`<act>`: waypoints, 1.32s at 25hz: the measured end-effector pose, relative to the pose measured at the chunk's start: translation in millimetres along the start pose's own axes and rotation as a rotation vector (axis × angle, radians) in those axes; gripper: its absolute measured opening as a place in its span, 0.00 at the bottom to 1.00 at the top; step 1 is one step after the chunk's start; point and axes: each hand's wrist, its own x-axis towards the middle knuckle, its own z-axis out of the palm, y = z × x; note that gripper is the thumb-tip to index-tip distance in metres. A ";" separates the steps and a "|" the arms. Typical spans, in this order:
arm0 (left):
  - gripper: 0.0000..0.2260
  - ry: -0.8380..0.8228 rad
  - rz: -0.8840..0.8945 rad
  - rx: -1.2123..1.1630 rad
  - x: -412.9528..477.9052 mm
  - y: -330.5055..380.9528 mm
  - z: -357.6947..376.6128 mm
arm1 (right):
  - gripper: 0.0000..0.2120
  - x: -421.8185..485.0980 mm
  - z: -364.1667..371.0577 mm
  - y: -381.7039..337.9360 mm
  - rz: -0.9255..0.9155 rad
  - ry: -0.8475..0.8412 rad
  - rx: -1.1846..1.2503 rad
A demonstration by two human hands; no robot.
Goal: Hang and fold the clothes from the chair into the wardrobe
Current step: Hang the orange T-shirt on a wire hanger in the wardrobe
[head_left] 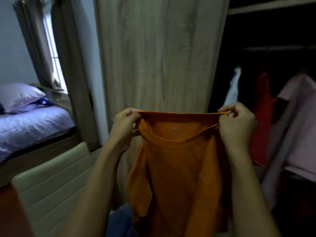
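Observation:
An orange T-shirt (179,177) hangs in front of me, held up by its neckline. My left hand (124,125) grips the left side of the collar and my right hand (237,124) grips the right side, stretching the neck opening wide between them. The shirt's body drops straight down below my hands. A cream padded chair (51,182) stands at the lower left with its back towards me. The wardrobe (160,53) shows a closed light wood door ahead and an open dark section at the right.
Inside the open section hang a white garment (233,88), a red one (263,117) and a pink shirt (297,127). A blue cloth (119,221) lies low below the shirt. A bed with a pillow (20,94) stands at left, beside curtains (68,65).

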 end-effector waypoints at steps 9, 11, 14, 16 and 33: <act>0.05 -0.023 0.193 0.092 -2.8 23.0 208.3 | 0.08 88.1 -157.5 59.6 -0.113 -0.384 0.103; 0.04 -0.003 0.227 0.092 -3.7 19.6 239.8 | 0.07 117.9 -189.8 72.3 -0.178 -0.031 0.062; 0.08 0.009 0.265 0.126 -1.6 14.9 268.3 | 0.07 169.1 -227.7 85.8 -0.278 0.318 -0.003; 0.08 0.003 0.286 0.133 0.4 13.8 284.5 | 0.10 210.8 -249.4 97.1 -0.314 0.436 -0.166; 0.09 0.022 0.345 0.253 7.2 7.7 319.1 | 0.13 345.5 -274.5 191.3 0.323 0.232 -0.695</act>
